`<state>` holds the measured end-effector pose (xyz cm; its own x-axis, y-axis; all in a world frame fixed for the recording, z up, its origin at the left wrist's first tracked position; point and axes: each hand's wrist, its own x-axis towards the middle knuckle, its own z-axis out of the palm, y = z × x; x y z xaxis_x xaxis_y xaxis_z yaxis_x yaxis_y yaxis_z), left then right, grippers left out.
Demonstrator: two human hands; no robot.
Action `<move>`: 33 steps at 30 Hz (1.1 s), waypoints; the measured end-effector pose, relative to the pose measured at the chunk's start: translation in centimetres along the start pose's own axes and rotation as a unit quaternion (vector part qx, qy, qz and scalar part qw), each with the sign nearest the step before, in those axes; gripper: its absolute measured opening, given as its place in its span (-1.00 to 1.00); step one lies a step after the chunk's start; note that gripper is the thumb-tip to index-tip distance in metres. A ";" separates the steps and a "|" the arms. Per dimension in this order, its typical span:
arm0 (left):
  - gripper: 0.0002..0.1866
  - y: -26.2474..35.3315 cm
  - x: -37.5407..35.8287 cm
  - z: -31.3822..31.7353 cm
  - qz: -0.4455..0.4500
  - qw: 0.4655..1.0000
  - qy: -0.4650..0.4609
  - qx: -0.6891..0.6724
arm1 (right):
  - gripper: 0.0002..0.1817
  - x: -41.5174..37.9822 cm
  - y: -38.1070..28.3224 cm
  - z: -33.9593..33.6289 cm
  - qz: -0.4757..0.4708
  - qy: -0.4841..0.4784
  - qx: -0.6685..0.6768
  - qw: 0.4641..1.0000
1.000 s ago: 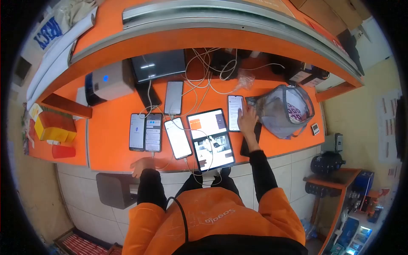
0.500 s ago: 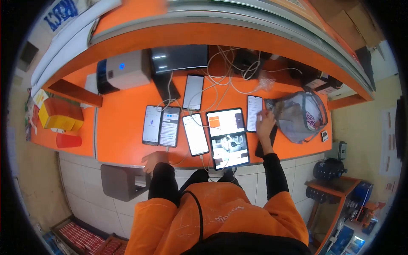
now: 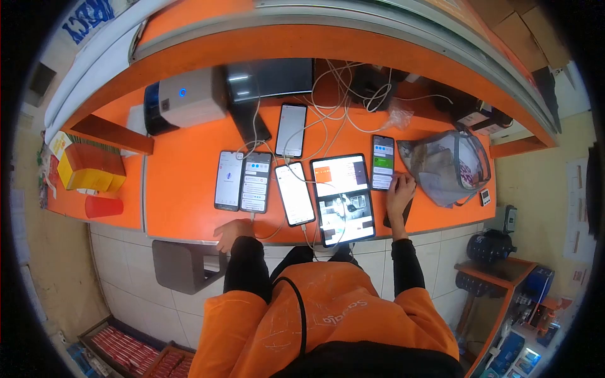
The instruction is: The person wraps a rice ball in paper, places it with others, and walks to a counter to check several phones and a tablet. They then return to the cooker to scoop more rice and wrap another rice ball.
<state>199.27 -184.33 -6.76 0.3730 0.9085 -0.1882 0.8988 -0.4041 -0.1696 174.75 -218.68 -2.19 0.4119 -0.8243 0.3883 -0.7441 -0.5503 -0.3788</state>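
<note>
Thin, rigid, glass-faced smartphone (image 3: 382, 162): light, slick on its flat sides, likely to crack if dropped, so best pinched by the two long edges or slid toward the surface's near edge before lifting, judging by its slab shape. Lies flat and portrait toward the right end of the orange surface (image 3: 179, 189), just right of the upper tablet (image 3: 339, 176) and just left of the mesh bag (image 3: 450, 165). Screen lit, showing a green block between pale bands; dark bezel; text too small to read. Right hand (image 3: 401, 192) laid flat, fingers loosely spread and grasping nothing, fingertips at or just beside the phone's lower right corner, contact hard to tell; palm over a dark flat item that is mostly hidden. Left hand (image 3: 232, 230) resting at the near edge of the surface, fingers curled down over the lip, holding nothing that shows. Between the hands: a second tablet (image 3: 346, 218) below the first, a tilted white-screened phone (image 3: 295, 193), and a pair of phones (image 3: 242, 181) side by side, with white charging cables (image 3: 328, 116) trailing toward the far edge.
</note>
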 end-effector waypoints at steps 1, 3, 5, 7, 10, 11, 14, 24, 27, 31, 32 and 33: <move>-0.52 0.0 -0.1 -0.1 -0.006 1.000 0.004 -0.009 | -0.86 -0.3 0.3 -0.1 0.009 0.001 0.006 1.000; -0.52 0.2 -0.1 -0.2 -0.016 0.999 0.012 -0.028 | -0.86 -1.1 0.7 -0.6 0.019 0.008 0.016 1.000; -0.51 0.4 0.3 0.2 -0.025 0.998 0.021 -0.046 | -0.88 -2.1 1.2 -1.4 0.023 0.020 0.024 0.999; -0.51 0.7 1.9 2.5 -0.035 0.997 0.031 -0.066 | -0.90 -3.1 1.8 -2.4 0.032 0.041 0.041 0.998; -0.51 0.9 3.6 6.2 -0.062 0.991 0.061 -0.099 | -0.91 -5.3 3.6 -3.2 0.053 0.071 0.042 0.995; -0.51 0.7 4.1 6.3 -0.068 0.990 0.068 -0.100 | -0.92 -6.0 4.3 -3.3 0.061 0.078 0.039 0.994; -0.51 0.5 3.7 6.2 -0.061 0.992 0.095 -0.063 | -0.91 -7.8 5.5 -4.4 0.096 0.060 0.040 0.993; -0.49 0.6 3.9 6.4 -0.073 0.991 0.101 -0.055 | -0.91 -9.3 4.8 -4.8 0.115 0.060 0.051 0.990; -0.51 0.2 0.2 0.8 -0.079 0.994 0.076 -0.015 | -0.92 -8.8 3.7 -4.7 0.117 0.056 0.061 0.990; -0.53 0.2 -0.2 -0.2 -0.093 0.994 0.043 0.024 | -0.92 -8.4 4.2 -4.6 0.090 0.050 0.045 0.994; -0.53 -0.1 -0.2 0.0 -0.096 0.994 0.034 0.034 | -0.92 -8.4 4.1 -4.9 0.084 0.060 0.033 0.994; -0.53 -0.2 -0.5 -0.6 -0.098 0.994 0.024 0.045 | -0.92 -8.5 4.3 -5.2 0.077 0.070 0.021 0.994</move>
<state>199.04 -184.64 -6.03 0.2060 0.9736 -0.0978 0.9316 -0.2257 -0.2848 165.34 -213.37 -2.72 0.2145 -0.8744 0.4353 -0.7693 -0.4258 -0.4763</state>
